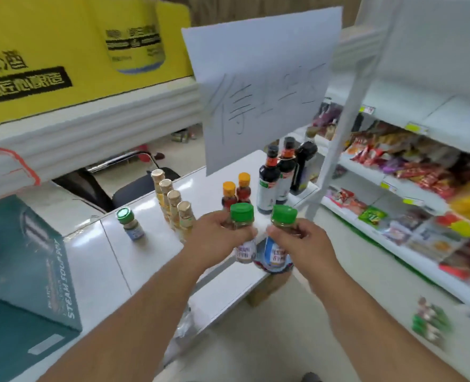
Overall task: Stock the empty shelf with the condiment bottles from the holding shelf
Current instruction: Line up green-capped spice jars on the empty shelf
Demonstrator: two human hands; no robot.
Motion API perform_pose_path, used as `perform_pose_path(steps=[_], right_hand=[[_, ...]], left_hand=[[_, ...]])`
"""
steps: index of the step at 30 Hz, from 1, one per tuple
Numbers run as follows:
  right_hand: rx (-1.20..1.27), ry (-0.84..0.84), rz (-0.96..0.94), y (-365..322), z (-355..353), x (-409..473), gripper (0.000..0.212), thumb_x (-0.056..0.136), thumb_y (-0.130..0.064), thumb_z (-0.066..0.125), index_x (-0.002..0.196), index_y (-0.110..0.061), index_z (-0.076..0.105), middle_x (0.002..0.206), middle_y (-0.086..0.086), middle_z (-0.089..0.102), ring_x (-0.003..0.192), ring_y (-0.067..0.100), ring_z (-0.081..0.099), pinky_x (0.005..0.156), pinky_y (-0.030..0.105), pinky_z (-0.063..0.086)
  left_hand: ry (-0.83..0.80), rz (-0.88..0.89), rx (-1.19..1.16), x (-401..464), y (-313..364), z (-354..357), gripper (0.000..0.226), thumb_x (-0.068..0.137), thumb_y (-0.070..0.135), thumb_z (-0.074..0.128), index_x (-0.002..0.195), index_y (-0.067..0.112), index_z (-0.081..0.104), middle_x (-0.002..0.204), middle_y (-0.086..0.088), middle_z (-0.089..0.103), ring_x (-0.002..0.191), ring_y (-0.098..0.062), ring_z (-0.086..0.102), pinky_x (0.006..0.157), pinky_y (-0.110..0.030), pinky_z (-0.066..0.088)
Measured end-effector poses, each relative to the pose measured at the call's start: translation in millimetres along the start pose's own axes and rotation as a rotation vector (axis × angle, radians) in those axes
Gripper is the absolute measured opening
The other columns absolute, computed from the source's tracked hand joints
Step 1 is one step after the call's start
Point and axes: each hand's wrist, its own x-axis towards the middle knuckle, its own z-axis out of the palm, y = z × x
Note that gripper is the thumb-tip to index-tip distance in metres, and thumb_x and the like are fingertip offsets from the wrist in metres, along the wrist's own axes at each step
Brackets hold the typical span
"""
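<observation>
At the centre of the frame the left hand [219,233] gripped a green-capped spice jar [243,234] around its neck, and just right of it the right hand [301,241] gripped a second green-capped jar [280,242] the same way. The two jars sat side by side, nearly touching, held above the near edge of the white shelf [156,260].

On that shelf, left of the hands, a third small green-capped jar [130,224] stood alone. Between it and the hands ran a row of four gold-capped bottles [172,201]. Behind the hands stood two orange-capped bottles [236,193], and further back three tall dark sauce bottles [285,175].

A white paper sign [264,86] with handwritten characters hung over the upper centre, hiding part of the shelf behind it. A yellow carton [49,51] filled the upper left; a teal box [27,268] printed "STEAM SOUP POT" sat at the lower left, cut off by the frame. On the right, white racks [421,188] held packaged snacks [435,166], too blurred to read. A black chair [134,186] showed below the upper shelf. The jars' labels were unreadable.
</observation>
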Motion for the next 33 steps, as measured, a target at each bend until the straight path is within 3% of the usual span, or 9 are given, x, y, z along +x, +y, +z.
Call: perform_pose_path(steps=[3,8,15,17,22,24,28,31,33], right_hand=[[0.034,0.101,0.016,0.8,-46.0,12.5,0.021,0.078,-0.023,0.089,0.091,-0.014,0.075,0.086,0.003,0.078,0.081,0.019,0.077,0.073,0.036,0.062],[0.055,0.25,0.018,1.4,-134.6,36.9,0.029,0.075,-0.027,0.09,0.094,-0.011,0.075,0.09,0.005,0.077,0.086,0.021,0.076,0.079,0.042,0.061],[0.059,0.435,0.009,-5.3,-277.2,73.2,0.027,0.075,-0.034,0.09,0.092,-0.019,0.075,0.09,-0.001,0.077,0.085,0.017,0.075,0.088,0.049,0.061],[0.053,0.49,-0.006,-7.9,-314.2,82.5,0.026,0.075,-0.034,0.09,0.093,-0.021,0.076,0.09,-0.003,0.077,0.086,0.016,0.074,0.088,0.048,0.061],[0.048,0.596,-0.005,-9.2,-386.9,106.7,0.026,0.076,-0.038,0.089,0.092,-0.023,0.075,0.092,-0.006,0.077,0.086,0.011,0.073,0.085,0.043,0.061],[0.056,0.633,-0.003,-7.8,-406.5,120.6,0.025,0.077,-0.036,0.089,0.093,-0.023,0.075,0.091,-0.007,0.077,0.085,0.01,0.073,0.083,0.04,0.061],[0.044,0.689,0.006,-6.4,-432.2,157.0,0.024,0.079,-0.034,0.088,0.094,-0.022,0.074,0.092,-0.006,0.076,0.087,0.011,0.073,0.078,0.035,0.06],[0.011,0.733,0.02,-10.2,-442.2,189.9,0.03,0.078,-0.039,0.088,0.094,-0.021,0.072,0.094,-0.004,0.075,0.088,0.013,0.072,0.077,0.035,0.059],[-0.013,0.768,0.018,-16.2,-447.1,211.4,0.03,0.078,-0.039,0.088,0.093,-0.019,0.071,0.093,-0.004,0.073,0.086,0.012,0.07,0.073,0.031,0.056]], left_hand=[[-0.086,0.055,-0.012,15.5,36.7,42.0,0.036,0.071,0.045,0.089,0.092,0.02,0.076,0.088,0.001,0.076,0.083,-0.013,0.073,0.075,-0.03,0.058],[-0.239,0.121,0.016,47.3,94.5,123.4,0.034,0.069,0.045,0.091,0.091,0.022,0.077,0.092,-0.003,0.077,0.087,-0.017,0.075,0.082,-0.04,0.06],[-0.329,0.241,0.085,82.0,192.1,252.5,0.036,0.072,0.048,0.088,0.093,0.022,0.075,0.094,-0.003,0.074,0.089,-0.016,0.071,0.067,-0.023,0.051],[-0.362,0.26,0.078,90.8,218.0,285.3,0.035,0.073,0.046,0.088,0.093,0.02,0.075,0.094,-0.005,0.074,0.088,-0.018,0.071,0.067,-0.024,0.052],[-0.464,0.33,0.062,111.7,270.1,352.6,0.02,0.077,0.035,0.088,0.09,0.027,0.075,0.084,0.002,0.071,0.075,-0.009,0.065,0.055,-0.01,0.045],[-0.494,0.358,0.075,125.5,284.5,373.4,0.017,0.078,0.035,0.088,0.088,0.029,0.074,0.083,0.003,0.07,0.075,-0.01,0.065,0.058,-0.013,0.047],[-0.512,0.386,0.125,168.0,305.9,410.0,0.031,0.075,0.043,0.088,0.089,0.019,0.075,0.09,-0.007,0.072,0.087,-0.021,0.07,0.071,-0.034,0.055],[-0.525,0.399,0.124,206.7,319.0,429.6,0.033,0.073,0.045,0.088,0.089,0.019,0.074,0.091,-0.007,0.074,0.085,-0.021,0.071,0.071,-0.038,0.057],[-0.545,0.402,0.116,229.6,329.2,436.9,0.034,0.073,0.044,0.088,0.089,0.018,0.073,0.091,-0.006,0.074,0.081,-0.017,0.069,0.066,-0.033,0.053]])
